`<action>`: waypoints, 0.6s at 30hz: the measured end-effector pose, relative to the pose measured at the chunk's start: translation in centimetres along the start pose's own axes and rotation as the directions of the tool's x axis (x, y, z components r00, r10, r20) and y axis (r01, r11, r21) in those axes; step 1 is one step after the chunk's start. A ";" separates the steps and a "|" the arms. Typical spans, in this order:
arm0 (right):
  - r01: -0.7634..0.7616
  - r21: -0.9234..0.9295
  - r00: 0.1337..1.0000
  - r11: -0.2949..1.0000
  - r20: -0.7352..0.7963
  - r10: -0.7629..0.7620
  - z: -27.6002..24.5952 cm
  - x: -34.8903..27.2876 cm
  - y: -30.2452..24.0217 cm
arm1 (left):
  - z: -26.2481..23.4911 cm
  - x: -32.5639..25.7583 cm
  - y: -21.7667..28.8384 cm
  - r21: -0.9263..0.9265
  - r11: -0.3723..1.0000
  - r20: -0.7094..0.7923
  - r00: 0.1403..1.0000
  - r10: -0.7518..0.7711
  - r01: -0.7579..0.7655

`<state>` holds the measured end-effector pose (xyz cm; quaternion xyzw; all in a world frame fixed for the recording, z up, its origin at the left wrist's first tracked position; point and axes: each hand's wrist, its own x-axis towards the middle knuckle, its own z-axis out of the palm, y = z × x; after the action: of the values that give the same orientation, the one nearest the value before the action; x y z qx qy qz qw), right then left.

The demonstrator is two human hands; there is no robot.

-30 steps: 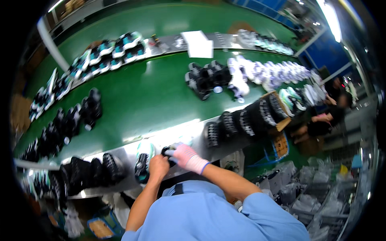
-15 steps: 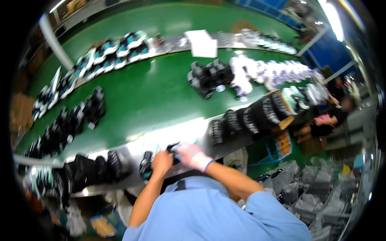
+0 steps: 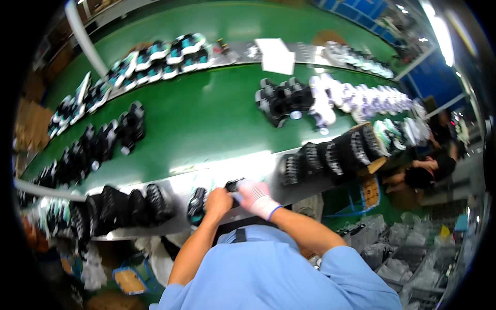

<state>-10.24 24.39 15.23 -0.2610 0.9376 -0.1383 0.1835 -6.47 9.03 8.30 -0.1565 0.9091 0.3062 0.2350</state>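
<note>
Bare left hand [image 3: 219, 202] curled at black shoe [image 3: 234, 184], grip partly hidden; right hand [image 3: 254, 195], in striped glove [image 3: 265, 204], clamped on same shoe, hands close together. Shoe over metal worktop [image 3: 276, 194], just ahead of hands. Black-and-green shoe [image 3: 197, 204] just left of left hand. Row of dark shoes [image 3: 332, 159] on worktop to right, dark footwear [image 3: 137, 205] to left. Beyond, green surface [image 3: 206, 124] carries white-purple shoes [image 3: 322, 106] and black sneakers [image 3: 281, 99]. Farther, white paper [image 3: 276, 56] on narrow metal ledge [image 3: 243, 58].

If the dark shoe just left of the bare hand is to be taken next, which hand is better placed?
Probably the left hand: it is right beside the dark shoe. The gloved right hand is farther away, with the left hand between. Both hands, however, are at another dark item.
</note>
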 end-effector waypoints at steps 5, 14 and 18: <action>0.188 -0.039 0.967 0.981 -0.167 -0.192 1.8 0.0 2.1 | 0.1 0.3 -0.5 -0.061 0.998 -0.014 1.000 0.026 -0.026; -0.071 0.107 0.994 0.992 -0.081 0.080 1.7 0.1 0.2 | 1.1 1.1 -2.2 -0.080 0.990 -0.104 0.989 0.105 -0.114; 0.222 0.071 0.970 0.972 -0.113 -0.213 2.1 -0.2 2.4 | 1.1 1.0 -1.3 -0.050 0.998 -0.038 0.998 0.043 -0.045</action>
<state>-10.22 26.14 12.53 -0.3469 0.9050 -0.2100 0.1286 -6.36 8.58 6.35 -0.1480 0.9085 0.3314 0.2072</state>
